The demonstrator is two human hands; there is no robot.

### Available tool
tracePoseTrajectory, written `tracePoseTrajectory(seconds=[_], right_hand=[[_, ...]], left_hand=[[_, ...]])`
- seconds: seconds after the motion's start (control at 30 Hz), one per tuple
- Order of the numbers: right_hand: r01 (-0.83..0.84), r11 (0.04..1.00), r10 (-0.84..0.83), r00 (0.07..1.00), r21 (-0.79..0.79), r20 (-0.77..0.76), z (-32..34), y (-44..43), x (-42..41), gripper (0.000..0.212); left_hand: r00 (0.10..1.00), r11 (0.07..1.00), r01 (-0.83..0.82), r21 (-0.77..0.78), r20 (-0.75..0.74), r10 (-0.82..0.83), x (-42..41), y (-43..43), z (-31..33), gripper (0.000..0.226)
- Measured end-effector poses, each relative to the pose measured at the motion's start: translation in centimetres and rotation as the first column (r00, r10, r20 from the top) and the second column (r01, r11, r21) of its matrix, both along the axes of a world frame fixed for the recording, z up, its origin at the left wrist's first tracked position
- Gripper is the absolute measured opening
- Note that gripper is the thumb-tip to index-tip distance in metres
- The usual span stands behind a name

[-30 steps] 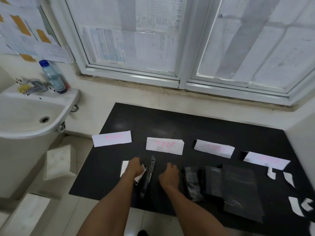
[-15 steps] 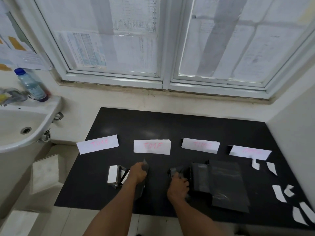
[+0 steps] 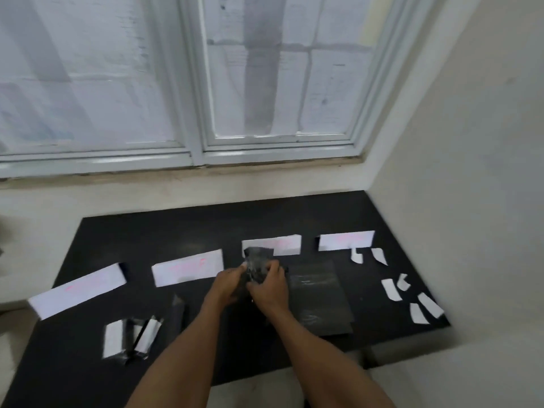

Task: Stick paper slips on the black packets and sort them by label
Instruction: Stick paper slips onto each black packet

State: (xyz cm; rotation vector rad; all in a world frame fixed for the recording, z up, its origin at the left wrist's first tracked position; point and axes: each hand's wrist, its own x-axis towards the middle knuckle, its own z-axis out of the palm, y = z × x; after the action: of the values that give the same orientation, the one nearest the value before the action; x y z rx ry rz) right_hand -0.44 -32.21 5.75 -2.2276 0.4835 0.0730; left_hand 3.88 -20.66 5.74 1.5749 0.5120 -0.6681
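Fingers (image 3: 235, 271) of my left hand (image 3: 226, 287) and right hand (image 3: 269, 290) curl around one crumpled black packet (image 3: 256, 260), over the table (image 3: 147, 231), beside the flat packet stack (image 3: 318, 293), before the third paper label (image 3: 287, 244).

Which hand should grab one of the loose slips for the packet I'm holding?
Right, most likely. The loose slips lie at the right of the table, nearer the right hand. The left hand would have to cross the packet, which both hands grip.
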Motion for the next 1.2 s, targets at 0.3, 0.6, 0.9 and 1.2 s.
tracePoseTrajectory(seconds=[0.3,0.6,0.9,1.2], right_hand=[[0.013,0.998,-0.02,0.992,0.055,0.128,3.1,-17.9,1.8,0.068],[0.252,0.966,-0.259,0.954,-0.064,-0.151,-1.6,-33.8,-1.7,0.046],[0.579,0.81,-0.565,0.732,-0.088,-0.38,-6.9,-40.0,-2.6,0.044],[0.654,0.749,-0.636,0.665,-0.107,-0.39,-8.1,-40.8,-1.1,0.039]], left_hand=[[0.995,0.994,0.094,-0.052,0.05,-0.092,3.4,-18.8,3.6,0.013],[0.994,0.991,0.085,-0.099,-0.056,-0.091,5.3,-31.5,0.2,0.014],[0.977,0.982,0.172,-0.076,-0.118,-0.18,7.3,-36.9,-2.6,0.022],[0.968,0.978,0.177,-0.108,-0.161,-0.193,8.4,-37.8,-3.5,0.03]])
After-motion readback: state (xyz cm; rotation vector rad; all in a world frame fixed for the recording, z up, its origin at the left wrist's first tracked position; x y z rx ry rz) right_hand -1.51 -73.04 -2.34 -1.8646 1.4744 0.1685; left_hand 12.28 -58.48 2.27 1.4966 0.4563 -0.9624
